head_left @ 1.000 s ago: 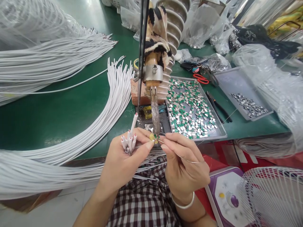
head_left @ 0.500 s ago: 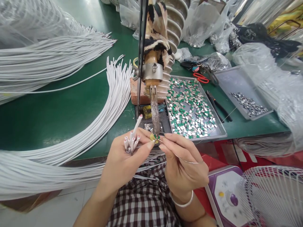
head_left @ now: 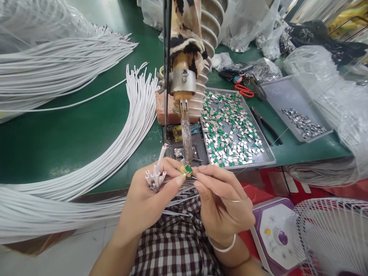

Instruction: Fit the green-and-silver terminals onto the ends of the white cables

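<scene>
Thin wire [head_left: 194,177] is shifted slightly lower and green board [head_left: 188,169] is bared more fully just beneath the iron [head_left: 185,132]; wire feeding seems paused | board is pinched in left hand [head_left: 151,191], where white cables [head_left: 156,177] are also gripped | wire is pinched in right hand [head_left: 223,194], just beside | tip contact cannot be told

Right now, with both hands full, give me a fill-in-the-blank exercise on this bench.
The left hand holds cables coloured ____.
The small parts in the wide tray are silver and ____.
The white band is on the ____ wrist.
In view, the brick lies to the ____ of that tray.
Missing words: white; green; right; left.
</scene>
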### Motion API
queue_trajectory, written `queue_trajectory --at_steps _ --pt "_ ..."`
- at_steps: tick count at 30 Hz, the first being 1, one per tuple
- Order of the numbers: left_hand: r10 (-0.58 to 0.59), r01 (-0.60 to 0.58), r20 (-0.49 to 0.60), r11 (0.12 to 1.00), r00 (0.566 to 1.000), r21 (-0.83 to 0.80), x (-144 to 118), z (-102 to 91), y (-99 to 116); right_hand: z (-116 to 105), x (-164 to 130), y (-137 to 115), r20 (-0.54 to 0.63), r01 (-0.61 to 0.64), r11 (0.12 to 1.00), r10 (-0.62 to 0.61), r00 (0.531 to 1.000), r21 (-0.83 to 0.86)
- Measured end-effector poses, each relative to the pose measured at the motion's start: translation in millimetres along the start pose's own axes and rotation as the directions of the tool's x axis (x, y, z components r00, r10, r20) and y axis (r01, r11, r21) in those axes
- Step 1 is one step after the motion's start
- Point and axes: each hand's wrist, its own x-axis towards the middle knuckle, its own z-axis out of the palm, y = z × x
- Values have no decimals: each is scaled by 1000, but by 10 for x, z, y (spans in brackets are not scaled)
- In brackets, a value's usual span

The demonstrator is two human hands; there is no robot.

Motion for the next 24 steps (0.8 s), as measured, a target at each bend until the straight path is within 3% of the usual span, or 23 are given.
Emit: queue_trajectory --at_steps 3,6,9,12,13,14,17,18,20,22,24 --pt "19 -19 5 998 1000 51 -20 15 13 -20 0 -4 27 -96 994 95 995 48" --pt "48 -51 31 990 998 131 -34 48 51 -41 40 -29 129 -260 965 254 958 26" --pt "74 -90 85 975 994 204 -76 64 60 -48 67 -55 151 -295 951 279 948 95" --pt "6 -31 119 976 993 214 -164 38 -12 -66 47 -59 96 -283 941 269 958 185" --pt "-33 18 76 983 997 185 -197 25 -47 -80 35 -55 73 -280 937 270 960 208" --pt "-44 48 -36 992 998 119 -228 14 -80 -99 23 -50 40 -276 935 274 961 221" --pt "-67 14 -376 990 924 -142 -286 17 -122 -161 -7 -51 -77 -258 941 280 957 221" --pt "-98 -5 -423 971 901 -238 -294 33 -110 -171 -16 -64 -45 -257 940 273 961 224" --pt "-164 -38 -439 908 884 -417 -305 82 -61 -151 -40 -115 188 -273 937 234 954 220" --pt "-195 -82 -452 848 870 -523 -317 137 -9 -74 -79 -186 457 -263 953 168 873 151" --pt "-195 -118 -489 835 850 -538 -334 177 18 34 -127 -257 551 -180 983 131 824 35"
